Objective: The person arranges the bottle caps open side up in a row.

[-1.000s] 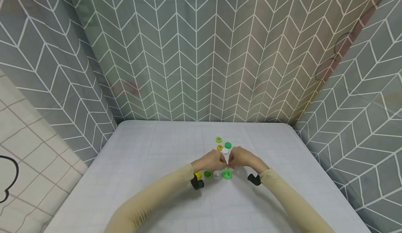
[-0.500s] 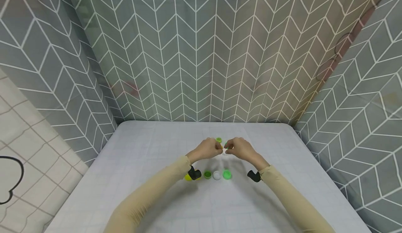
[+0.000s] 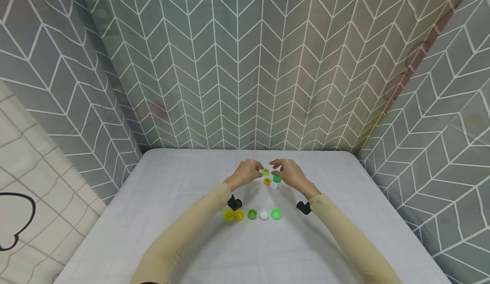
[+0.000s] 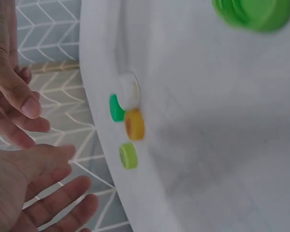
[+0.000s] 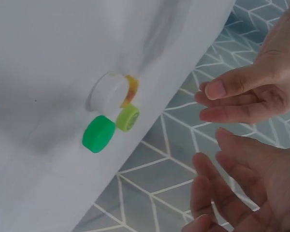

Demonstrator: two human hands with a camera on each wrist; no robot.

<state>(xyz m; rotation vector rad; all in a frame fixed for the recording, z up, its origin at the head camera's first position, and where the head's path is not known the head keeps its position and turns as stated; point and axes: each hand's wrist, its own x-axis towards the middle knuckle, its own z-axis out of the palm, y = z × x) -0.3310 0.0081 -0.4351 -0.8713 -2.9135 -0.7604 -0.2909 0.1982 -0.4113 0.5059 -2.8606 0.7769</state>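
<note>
Toward the far side of the white-covered bench (image 3: 183, 177), right of its middle, lay a lime-green cap (image 3: 266, 172), the farthest of a small cluster. Just nearer sat an orange cap (image 3: 267, 181), with an emerald cap (image 3: 277, 179) to its right and a white cap (image 3: 274, 186) slightly nearer; whether these all touched, I could not tell. Above the bench, a person's bare hands flanked the lime-green cap, the left hand (image 3: 246, 172) on its left and the right hand (image 3: 291, 173) on its right. Both were unloaded, their fingers (image 5: 201, 193) loosely bent and parted, with clear air between them and the caps. Well nearer, a row ran left to right: a yellow cap (image 3: 229, 215), a second yellow cap (image 3: 239, 215) close beside it, then a dark green cap (image 3: 252, 214), a pale white cap (image 3: 263, 214) and a light green cap (image 3: 276, 214). Black wrist cameras (image 3: 235, 203) showed just beyond the tan sleeves (image 3: 203, 216). Behind the far edge hung a grey curtain (image 3: 245, 63) with white zigzag lines.
</note>
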